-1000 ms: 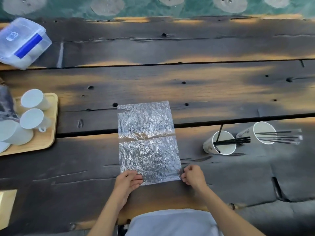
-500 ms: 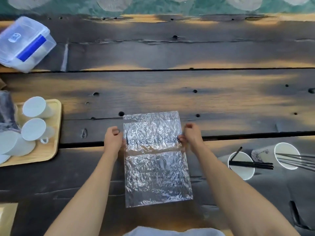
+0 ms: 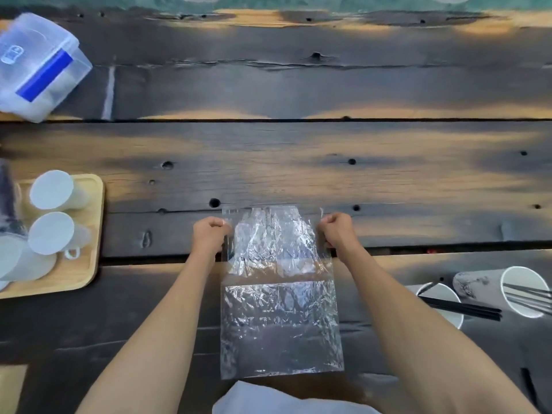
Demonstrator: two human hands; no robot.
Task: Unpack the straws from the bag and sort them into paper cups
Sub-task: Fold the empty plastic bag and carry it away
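Observation:
A crinkled silvery plastic bag (image 3: pixel 277 312) lies flat on the dark wooden table in front of me. My left hand (image 3: pixel 210 234) pinches its upper left edge, and my right hand (image 3: pixel 339 230) pinches its upper right edge. No straws show inside the bag. At the right, two paper cups lie tipped on their sides: the nearer cup (image 3: pixel 445 303) holds black straws (image 3: pixel 466 309), the far-right cup (image 3: pixel 521 291) holds thin grey straws (image 3: pixel 531 294).
A wooden tray (image 3: pixel 83 264) with several white cups (image 3: pixel 52 189) stands at the left edge. A clear lidded plastic box (image 3: pixel 35 67) with a blue stripe sits at the back left. A gap between planks runs across under the bag.
My hands moved from the bag's near edge up to its far end and closed on both upper corners. The view shifted forward, so the cups now sit lower right.

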